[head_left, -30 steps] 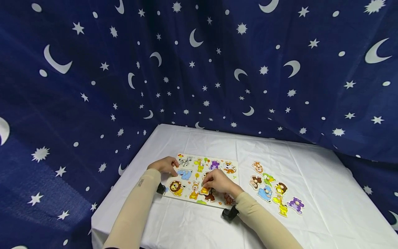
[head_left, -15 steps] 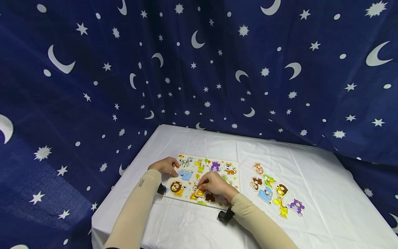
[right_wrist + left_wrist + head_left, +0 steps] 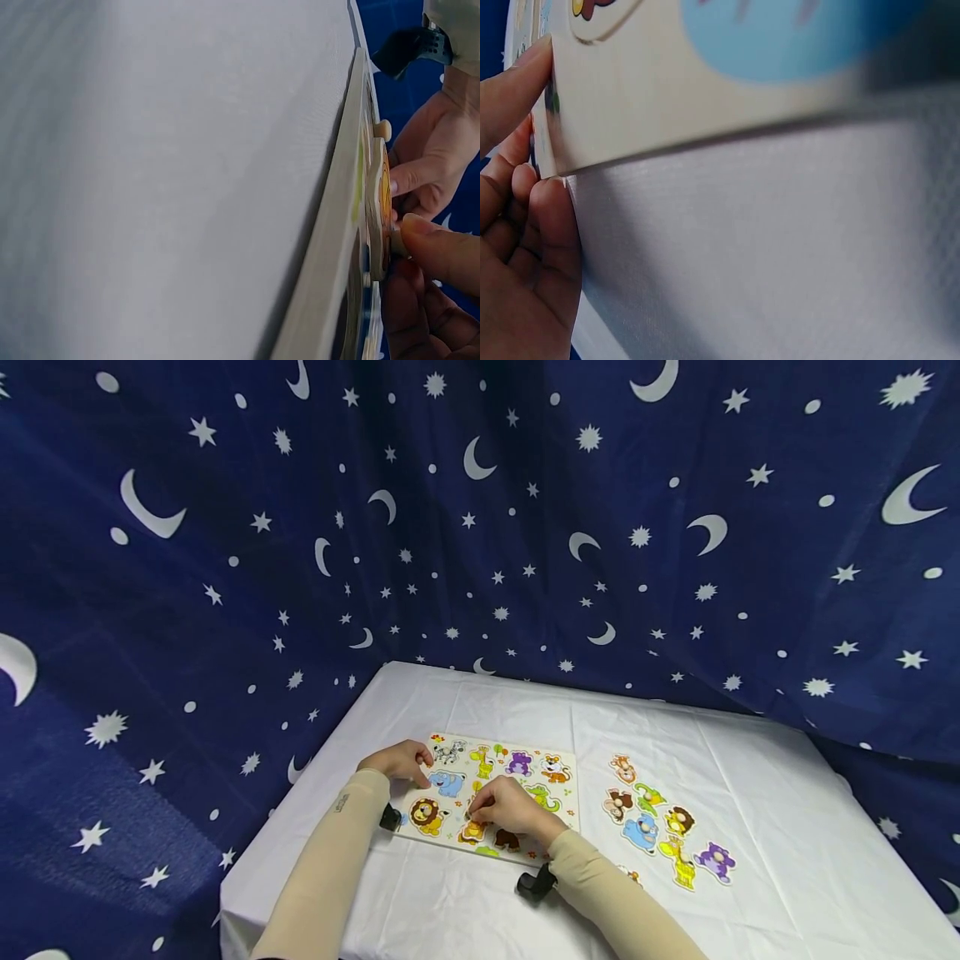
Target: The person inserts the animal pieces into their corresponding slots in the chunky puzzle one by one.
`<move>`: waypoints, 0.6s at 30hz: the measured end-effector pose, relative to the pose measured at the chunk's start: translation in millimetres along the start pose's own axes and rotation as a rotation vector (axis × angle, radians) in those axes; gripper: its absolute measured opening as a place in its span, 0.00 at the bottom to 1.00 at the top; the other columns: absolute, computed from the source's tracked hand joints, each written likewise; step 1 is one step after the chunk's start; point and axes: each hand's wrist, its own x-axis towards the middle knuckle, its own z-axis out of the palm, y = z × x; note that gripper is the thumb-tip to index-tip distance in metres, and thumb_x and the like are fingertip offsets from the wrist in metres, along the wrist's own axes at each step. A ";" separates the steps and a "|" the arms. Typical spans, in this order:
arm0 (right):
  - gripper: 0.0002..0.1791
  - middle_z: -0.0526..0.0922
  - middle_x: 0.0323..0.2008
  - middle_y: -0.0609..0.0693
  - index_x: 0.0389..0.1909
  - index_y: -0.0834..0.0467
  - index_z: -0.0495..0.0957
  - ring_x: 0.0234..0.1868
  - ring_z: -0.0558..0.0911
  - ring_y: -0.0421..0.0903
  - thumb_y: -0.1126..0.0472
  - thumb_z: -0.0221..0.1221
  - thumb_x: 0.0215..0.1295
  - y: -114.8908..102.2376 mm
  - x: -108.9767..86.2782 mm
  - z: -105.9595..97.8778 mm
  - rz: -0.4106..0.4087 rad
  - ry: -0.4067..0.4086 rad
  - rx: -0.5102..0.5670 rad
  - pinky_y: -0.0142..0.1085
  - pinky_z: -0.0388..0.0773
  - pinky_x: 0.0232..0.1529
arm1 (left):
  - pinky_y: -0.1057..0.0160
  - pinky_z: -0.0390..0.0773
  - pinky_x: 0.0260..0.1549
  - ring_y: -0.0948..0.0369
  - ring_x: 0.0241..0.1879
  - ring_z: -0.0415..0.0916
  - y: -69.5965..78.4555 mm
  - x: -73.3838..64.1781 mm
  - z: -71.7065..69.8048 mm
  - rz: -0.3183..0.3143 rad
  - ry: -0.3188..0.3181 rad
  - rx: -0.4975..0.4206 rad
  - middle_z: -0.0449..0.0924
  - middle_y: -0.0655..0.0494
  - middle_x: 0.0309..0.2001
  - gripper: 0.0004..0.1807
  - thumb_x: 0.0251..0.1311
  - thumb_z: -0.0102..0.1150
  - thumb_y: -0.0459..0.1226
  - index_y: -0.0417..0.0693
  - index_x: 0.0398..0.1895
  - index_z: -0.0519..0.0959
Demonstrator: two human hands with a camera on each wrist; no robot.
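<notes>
A wooden puzzle board (image 3: pixel 453 820) printed with animals lies on the table. My left hand (image 3: pixel 401 762) grips its left edge, thumb on top and fingertips against the side, as the left wrist view shows. My right hand (image 3: pixel 510 807) pinches the small knob of an orange animal puzzle piece (image 3: pixel 379 210) over the lower middle of the board, where a kangaroo picture was visible. The piece (image 3: pixel 472 832) lies flat and close to the board surface; whether it sits in the recess I cannot tell. A lion (image 3: pixel 426 816) is at the lower left.
Several loose knobbed animal pieces lie right of the board, among them a blue elephant (image 3: pixel 641 833), a yellow giraffe (image 3: pixel 679 862) and a purple hippo-like piece (image 3: pixel 716 862). Another piece (image 3: pixel 630 874) shows partly behind the right forearm. A white cloth (image 3: pixel 442 897) covers the table.
My right hand has moved left across the board with the orange piece, from beside the kangaroo picture to over it. My left hand has stayed at the board's left edge.
</notes>
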 end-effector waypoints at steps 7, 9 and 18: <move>0.02 0.88 0.28 0.52 0.30 0.63 0.87 0.26 0.77 0.33 0.68 0.69 0.56 -1.1 1.2 1.9 0.011 0.000 0.011 0.28 0.75 0.29 | 0.63 0.63 0.40 0.60 0.37 0.64 0.0 -1.4 0.6 0.012 0.009 0.019 0.64 0.56 0.33 0.18 0.48 0.75 0.29 0.43 0.41 0.77; 0.02 0.88 0.28 0.51 0.30 0.63 0.87 0.26 0.77 0.33 0.68 0.69 0.56 -0.3 1.5 2.6 0.015 -0.001 0.013 0.28 0.74 0.29 | 0.63 0.63 0.40 0.60 0.37 0.64 0.6 -1.1 0.5 0.012 0.009 0.017 0.64 0.56 0.33 0.18 0.48 0.75 0.29 0.43 0.40 0.77; 0.02 0.88 0.29 0.49 0.30 0.61 0.88 0.27 0.77 0.34 0.68 0.70 0.55 1.1 3.2 4.5 0.041 0.003 -0.013 0.28 0.75 0.31 | 0.63 0.64 0.41 0.60 0.37 0.64 -0.7 0.5 -0.1 -0.002 0.000 0.009 0.65 0.57 0.33 0.18 0.47 0.75 0.29 0.44 0.40 0.77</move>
